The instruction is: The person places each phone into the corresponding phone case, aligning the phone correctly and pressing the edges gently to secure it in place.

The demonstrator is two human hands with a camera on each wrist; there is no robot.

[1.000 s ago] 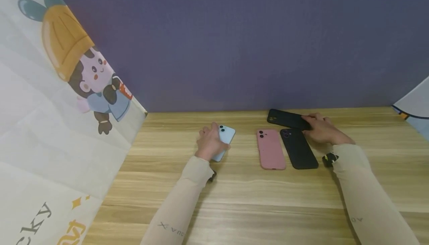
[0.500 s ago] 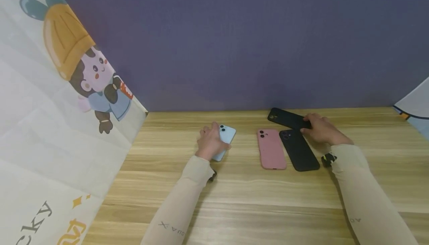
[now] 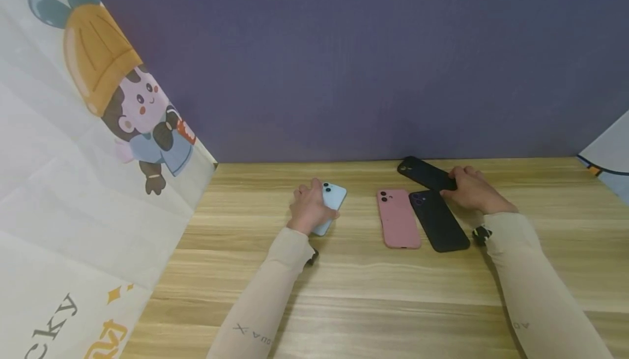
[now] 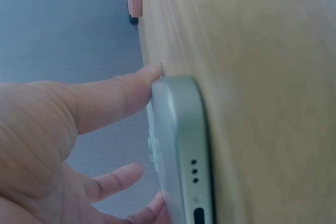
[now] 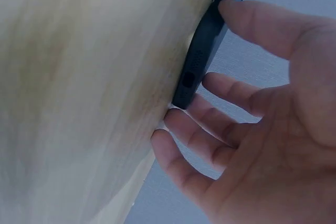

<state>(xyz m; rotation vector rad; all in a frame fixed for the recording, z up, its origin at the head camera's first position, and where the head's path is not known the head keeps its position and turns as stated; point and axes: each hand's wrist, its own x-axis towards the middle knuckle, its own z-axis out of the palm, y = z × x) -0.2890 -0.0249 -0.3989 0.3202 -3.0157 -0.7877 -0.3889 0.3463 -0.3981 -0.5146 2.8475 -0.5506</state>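
A pale blue phone (image 3: 335, 197) lies back-up on the table, just below the middle of the head view, its lenses at the upper end. The left hand (image 3: 310, 206) spans and grips it, thumb at the right edge, other fingers toward the left. Right of centre, the far black case (image 3: 423, 173) lies slantwise; the right hand (image 3: 475, 191) holds its right end between thumb and fingers. Whether a phone sits inside cannot be told. The near black case (image 3: 439, 221) lies just below, meeting its lower edge; whether they overlap is unclear. Just left of that lies a pink case (image 3: 399, 219), lens end up, between the black one and the blue phone. Pale sleeves (image 3: 535, 288) enter from the bottom of the frame. The wood-grain table (image 3: 344, 299) runs back to a dark blue partition (image 3: 344, 64) across the top; a white sheet (image 3: 39, 195) with a cartoon figure (image 3: 144, 102) fills the left side.
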